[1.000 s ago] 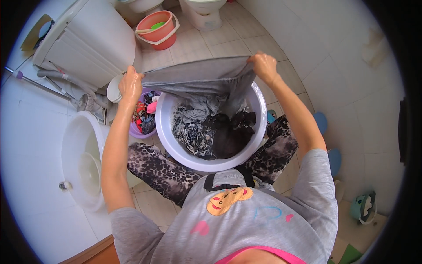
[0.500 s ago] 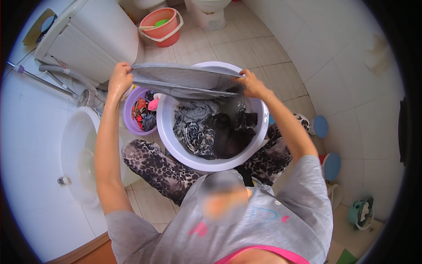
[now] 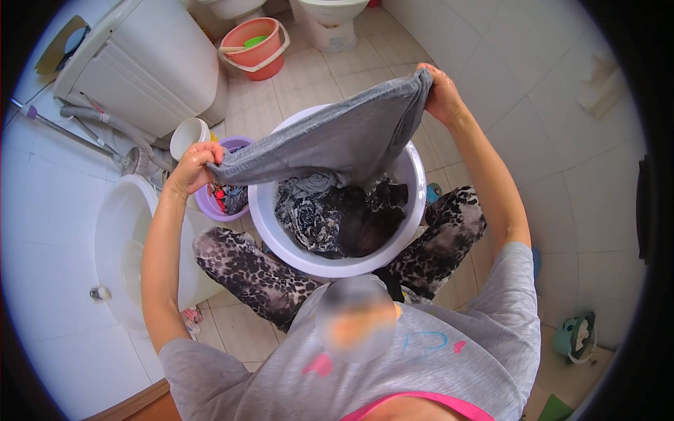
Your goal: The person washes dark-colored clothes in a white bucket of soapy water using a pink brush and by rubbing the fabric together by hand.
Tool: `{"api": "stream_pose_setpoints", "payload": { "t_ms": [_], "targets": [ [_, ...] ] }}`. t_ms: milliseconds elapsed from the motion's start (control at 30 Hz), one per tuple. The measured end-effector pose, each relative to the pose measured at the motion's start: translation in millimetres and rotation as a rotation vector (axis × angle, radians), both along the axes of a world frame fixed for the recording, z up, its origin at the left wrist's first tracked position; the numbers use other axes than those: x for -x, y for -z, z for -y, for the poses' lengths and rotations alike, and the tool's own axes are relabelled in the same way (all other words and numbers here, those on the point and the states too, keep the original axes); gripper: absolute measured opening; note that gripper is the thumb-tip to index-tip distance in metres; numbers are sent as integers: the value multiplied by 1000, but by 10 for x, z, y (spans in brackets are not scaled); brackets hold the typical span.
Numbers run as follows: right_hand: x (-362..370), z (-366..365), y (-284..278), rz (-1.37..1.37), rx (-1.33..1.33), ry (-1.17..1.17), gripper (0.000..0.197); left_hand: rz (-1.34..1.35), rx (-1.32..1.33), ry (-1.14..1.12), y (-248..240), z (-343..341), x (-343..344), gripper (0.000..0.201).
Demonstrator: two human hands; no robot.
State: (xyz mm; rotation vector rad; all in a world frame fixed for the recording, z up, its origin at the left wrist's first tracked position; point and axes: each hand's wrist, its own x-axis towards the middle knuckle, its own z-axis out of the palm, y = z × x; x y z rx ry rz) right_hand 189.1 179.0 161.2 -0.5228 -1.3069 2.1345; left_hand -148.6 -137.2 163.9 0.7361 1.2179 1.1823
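Note:
A wet grey garment [image 3: 337, 130] is stretched between my two hands above a large white basin [image 3: 261, 228]. My left hand [image 3: 196, 167] grips its lower left corner, fingers closed. Higher up and farther away, my right hand [image 3: 441, 95] is closed on the opposite corner, so the cloth slopes up to the right. Its lower middle hangs down towards the basin; I cannot tell if it touches the water. In the basin lie a black-and-white patterned cloth [image 3: 307, 217], a dark garment [image 3: 365, 224] and a rolled grey cloth [image 3: 309, 184] in dark water.
A purple basin [image 3: 210, 209] of coloured clothes stands left of the white one, beside a pale bucket [image 3: 188, 137]. A big white tub [image 3: 116, 210] is farther left. A white washing machine [image 3: 151, 63], a pink bucket [image 3: 261, 59] and a toilet [image 3: 333, 24] stand at the back.
My right hand has risen and moved right and away. My left hand has come lower and nearer. The grey garment has gone from level to slanted and spread wider.

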Motion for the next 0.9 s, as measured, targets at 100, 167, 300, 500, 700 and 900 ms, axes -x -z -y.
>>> {"api": "stream_pose_setpoints", "payload": {
  "t_ms": [100,167,300,500,700,900],
  "targets": [
    [179,137,-215,-30,38,134,10,-104,40,-52,-230,-177,-477,12],
    [195,74,-294,-3,-29,-44,11,-890,-42,120,-367,-237,-731,29],
    [253,54,-436,139,-188,-299,22,-1176,-52,129,-323,-268,-775,19],
    [217,249,-727,547,-1461,-367,39,-1020,-504,-153,-453,-490,-664,18],
    [362,323,-1384,278,-1086,-122,24,-288,-507,-371,-1117,-642,-765,25],
    [432,682,-2243,-158,-906,140,29,-231,-699,-322,-2209,-698,-832,21]
  ]
}}
